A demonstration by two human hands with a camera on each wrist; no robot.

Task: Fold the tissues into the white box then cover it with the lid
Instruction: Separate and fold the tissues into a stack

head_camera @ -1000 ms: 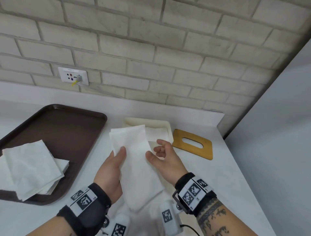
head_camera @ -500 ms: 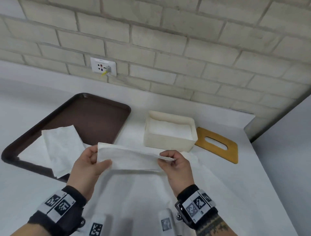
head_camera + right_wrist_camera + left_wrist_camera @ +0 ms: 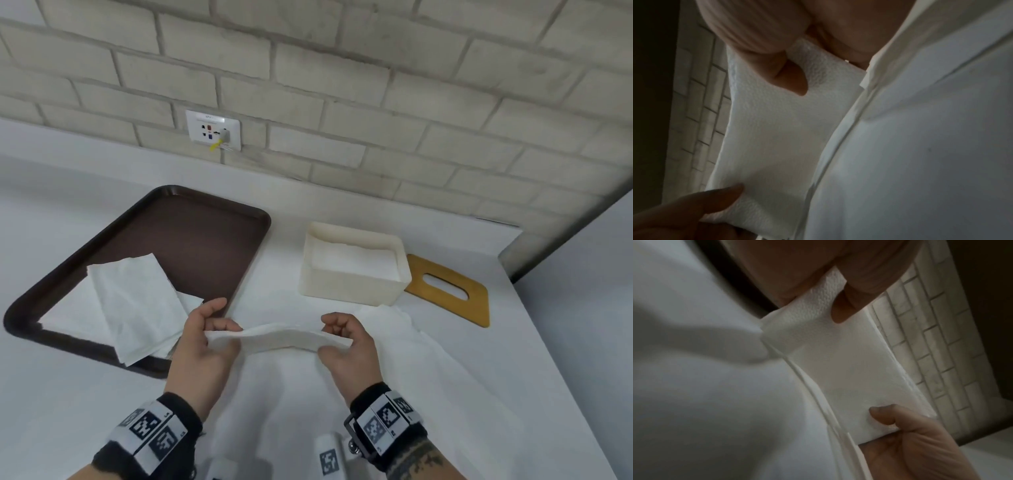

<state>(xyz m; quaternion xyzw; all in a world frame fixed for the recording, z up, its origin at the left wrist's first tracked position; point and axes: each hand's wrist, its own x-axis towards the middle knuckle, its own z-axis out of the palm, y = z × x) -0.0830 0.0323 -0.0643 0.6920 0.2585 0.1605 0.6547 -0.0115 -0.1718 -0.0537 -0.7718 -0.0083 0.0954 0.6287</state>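
Head view shows us holding a folded tissue flat between both hands, in the air in front of the white box. Our left hand pinches its left end between thumb and curled fingers; our right hand pinches the right end the same way, and the strip bows slightly upward between them. From the left wrist view the tissue runs from the near fingers down to our right hand, whose thumb lies on the paper; the right wrist view mirrors this, the tissue reaching to our left hand. The white box stands open on the bench, with white tissues lying inside it. Its wooden lid, with an oval slot, lies flat on the bench just right of the box. Left of the box sits a dark brown tray carrying a loose stack of tissues. Behind the box, a wall socket is set in the brick wall. White cloth lies under our hands, in front of the box.
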